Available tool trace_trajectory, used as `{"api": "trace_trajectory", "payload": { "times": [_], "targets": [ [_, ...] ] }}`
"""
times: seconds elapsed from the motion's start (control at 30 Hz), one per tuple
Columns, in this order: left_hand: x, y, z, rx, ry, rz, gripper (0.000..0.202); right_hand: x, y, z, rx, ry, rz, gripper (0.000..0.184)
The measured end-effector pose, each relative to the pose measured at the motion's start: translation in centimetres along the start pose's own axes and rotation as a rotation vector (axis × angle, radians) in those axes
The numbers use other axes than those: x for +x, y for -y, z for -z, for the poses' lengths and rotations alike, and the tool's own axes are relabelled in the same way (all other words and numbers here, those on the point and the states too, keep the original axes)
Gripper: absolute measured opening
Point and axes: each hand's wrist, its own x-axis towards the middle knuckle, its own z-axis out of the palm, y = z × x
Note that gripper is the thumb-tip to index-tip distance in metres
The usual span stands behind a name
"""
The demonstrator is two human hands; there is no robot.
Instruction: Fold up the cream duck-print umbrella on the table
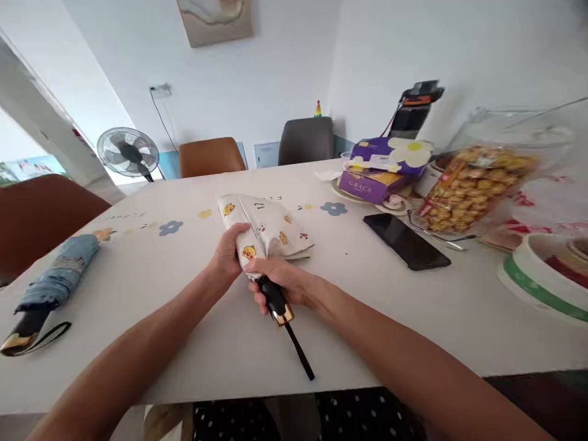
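Observation:
A cream folding umbrella (271, 228) with small yellow cartoon prints lies over the white table, pointing away from me. Its canopy is collapsed, with a loose fold spread to the right. My left hand (229, 248) grips the canopy's left side, the thumb along its edge and the other fingers mostly hidden. My right hand (282, 278) is wrapped round the umbrella where the canopy meets the black handle (273, 300), thumb on the fabric. The handle ends in a gold cap, from which a black strap (301, 354) hangs toward me.
A blue folded umbrella (64, 269) lies at the left. To the right are a black phone (407, 241), a purple tissue box (367, 184), a jar of snacks (482, 187) and a white-and-green bowl (542, 285). Chairs (211, 156) and a fan (127, 152) stand beyond the table (184, 367).

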Motion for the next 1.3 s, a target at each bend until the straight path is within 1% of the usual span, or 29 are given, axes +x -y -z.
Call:
{"api": "trace_trajectory", "payload": {
  "times": [0.07, 0.13, 0.27, 0.37, 0.47, 0.57, 0.67, 0.73, 0.77, 0.8, 0.83, 0.9, 0.93, 0.97, 1.0, 1.03, 1.07, 1.1, 1.23, 1.27, 1.3],
  "targets": [
    [0.1, -0.1, 0.3, -0.013, 0.003, -0.016, 0.030, 0.2, -0.1, 0.0, -0.021, 0.006, -0.016, 0.018],
    [0.2, -0.2, 0.5, -0.017, -0.003, -0.012, 0.030, 0.4, -0.3, 0.0, -0.021, 0.012, 0.008, 0.022],
    [-0.1, -0.6, 0.7, -0.004, -0.033, 0.050, 0.034, 0.8, -0.6, -0.3, 0.032, 0.015, 0.160, 0.029],
    [-0.3, -0.9, 0.7, 0.007, -0.041, 0.067, 0.037, 1.0, -0.8, -0.3, 0.017, -0.021, 0.196, 0.028],
    [0.2, -1.2, 1.1, 0.019, -0.037, 0.012, 0.038, 1.1, -1.0, -0.3, -0.015, -0.069, 0.168, 0.020],
    [1.3, -1.6, 1.9, 0.065, -0.069, -0.056, 0.038, 1.1, -1.1, -0.6, -0.003, -0.120, 0.081, 0.011],
    [2.7, -1.9, 2.9, 0.147, -0.123, -0.077, 0.036, 1.1, -1.1, -1.2, 0.097, -0.104, 0.046, 0.011],
    [3.7, -2.0, 3.7, 0.234, -0.182, -0.076, 0.035, 1.2, -1.1, -1.4, 0.162, -0.080, 0.036, 0.011],
    [4.3, -2.0, 4.1, 0.301, -0.223, -0.103, 0.035, 1.3, -1.1, -1.4, 0.184, -0.074, 0.025, 0.011],
    [4.7, -2.1, 4.5, 0.391, -0.276, -0.167, 0.036, 1.4, -1.1, -1.4, 0.201, -0.073, 0.016, 0.011],
    [5.1, -2.3, 4.8, 0.501, -0.342, -0.271, 0.039, 1.5, -1.1, -1.4, 0.218, -0.073, 0.015, 0.012],
    [5.6, -2.7, 5.3, 0.761, -0.464, -0.550, 0.045, 1.7, -1.3, -1.1, 0.247, -0.075, 0.037, 0.011],
    [5.6, -3.0, 5.2, 0.890, -0.493, -0.671, 0.045, 1.8, -1.5, -1.0, 0.251, -0.072, 0.051, 0.011],
    [5.6, -3.2, 4.9, 1.014, -0.490, -0.755, 0.043, 2.0, -1.6, -0.9, 0.249, -0.066, 0.062, 0.012],
    [5.4, -3.4, 4.3, 1.131, -0.450, -0.793, 0.039, 2.0, -1.7, -0.8, 0.241, -0.058, 0.068, 0.013],
    [5.2, -3.4, 3.5, 1.240, -0.362, -0.793, 0.035, 2.1, -1.8, -0.7, 0.231, -0.049, 0.073, 0.014],
    [5.0, -3.3, 2.4, 1.350, -0.242, -0.778, 0.032, 2.1, -1.8, -0.6, 0.222, -0.043, 0.077, 0.015],
    [4.8, -3.0, 1.2, 1.458, -0.097, -0.752, 0.031, 2.1, -1.8, -0.6, 0.214, -0.044, 0.080, 0.015],
    [4.8, -1.1, -4.0, 1.881, 0.587, -0.684, 0.035, 1.8, -1.5, -0.6, 0.182, -0.101, 0.096, 0.014],
    [5.1, -0.6, -5.0, 1.970, 0.701, -0.672, 0.039, 1.7, -1.3, -0.6, 0.176, -0.121, 0.097, 0.014],
    [5.4, -0.1, -5.8, 2.047, 0.769, -0.649, 0.041, 1.6, -1.2, -0.5, 0.173, -0.140, 0.100, 0.015]
  ]
}}
